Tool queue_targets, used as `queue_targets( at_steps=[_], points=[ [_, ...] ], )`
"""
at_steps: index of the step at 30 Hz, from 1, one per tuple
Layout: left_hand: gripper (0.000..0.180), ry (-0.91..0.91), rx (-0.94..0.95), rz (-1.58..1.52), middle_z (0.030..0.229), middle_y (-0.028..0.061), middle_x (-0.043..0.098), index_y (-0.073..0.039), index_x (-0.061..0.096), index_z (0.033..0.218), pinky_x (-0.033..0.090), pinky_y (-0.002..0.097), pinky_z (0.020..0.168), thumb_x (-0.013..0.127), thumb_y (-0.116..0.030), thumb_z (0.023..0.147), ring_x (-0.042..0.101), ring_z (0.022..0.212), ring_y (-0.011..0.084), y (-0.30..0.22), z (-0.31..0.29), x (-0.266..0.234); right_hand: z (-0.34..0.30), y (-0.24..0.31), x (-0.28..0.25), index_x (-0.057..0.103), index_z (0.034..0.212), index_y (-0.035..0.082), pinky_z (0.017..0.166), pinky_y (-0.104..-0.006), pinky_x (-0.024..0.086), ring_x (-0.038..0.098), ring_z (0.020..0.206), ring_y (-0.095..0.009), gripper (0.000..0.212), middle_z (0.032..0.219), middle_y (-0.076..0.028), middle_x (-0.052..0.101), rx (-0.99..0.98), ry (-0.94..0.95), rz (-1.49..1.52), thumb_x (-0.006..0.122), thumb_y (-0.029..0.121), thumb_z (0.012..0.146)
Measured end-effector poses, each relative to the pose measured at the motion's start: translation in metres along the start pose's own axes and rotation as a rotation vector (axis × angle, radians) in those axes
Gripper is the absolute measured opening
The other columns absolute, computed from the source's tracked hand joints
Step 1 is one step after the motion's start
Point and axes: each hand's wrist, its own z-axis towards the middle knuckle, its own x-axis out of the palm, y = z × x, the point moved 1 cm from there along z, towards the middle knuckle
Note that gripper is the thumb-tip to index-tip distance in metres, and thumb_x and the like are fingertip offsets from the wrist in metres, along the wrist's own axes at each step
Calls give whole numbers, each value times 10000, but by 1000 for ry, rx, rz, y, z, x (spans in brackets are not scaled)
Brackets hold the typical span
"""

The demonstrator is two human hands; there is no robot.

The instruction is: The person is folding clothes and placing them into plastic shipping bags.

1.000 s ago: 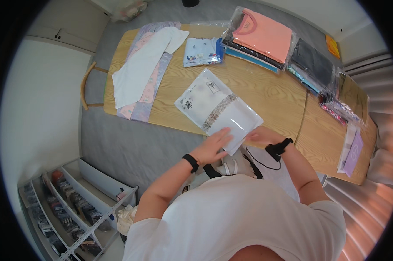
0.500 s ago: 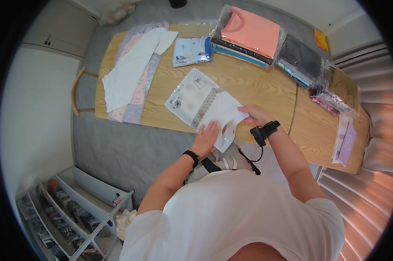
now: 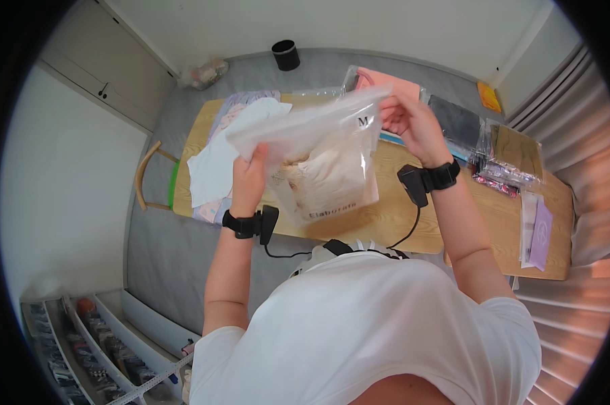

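Both my hands hold a clear plastic garment bag (image 3: 345,152) up above the table, with a pale folded garment (image 3: 332,172) inside. My left hand (image 3: 251,175) is closed on the bag's left upper corner, thumb on top. At its opposite upper corner, my right hand (image 3: 416,125) pinches the edge, with the other fingers curled. The bag's top edge is smeared by motion. Behind it, a white garment (image 3: 214,165) lies over pink and lilac clothing (image 3: 247,99) on the left of the wooden table (image 3: 413,219).
Bagged folded clothes stand in stacks at the back right, including a salmon bag (image 3: 403,84), a dark bag (image 3: 457,121) and an olive one (image 3: 514,148). A lilac packet (image 3: 540,236) lies at the right end. A chair (image 3: 143,175), black bin (image 3: 285,55) and divided shelf (image 3: 109,337) surround the table.
The bag has risen off the table and turned. My left hand, which lay flat on it, now grips a corner; my right hand has moved up with it. The view has tilted upward.
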Motion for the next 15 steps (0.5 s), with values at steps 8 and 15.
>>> queue_targets(
  at_steps=[8, 15],
  points=[
    [350, 118, -10, -403, 1034, 58, 625, 37, 591, 1094, 425, 252, 823, 517, -269, 941, 560, 920, 115, -52, 28, 17, -18, 6, 22, 299, 1358, 18, 962, -350, 402, 432, 1166, -210, 720, 1250, -134, 454, -400, -71, -177, 689, 227, 790],
    [312, 239, -97, -500, 1055, 63, 627, 29, 588, 1104, 428, 250, 833, 519, -224, 935, 569, 942, 117, -53, 36, 25, 1, -5, 9, 368, 1317, 25, 935, -313, 384, 467, 1112, -177, 589, 1213, -90, 502, -254, -8, -62, 650, 206, 832]
  ],
)
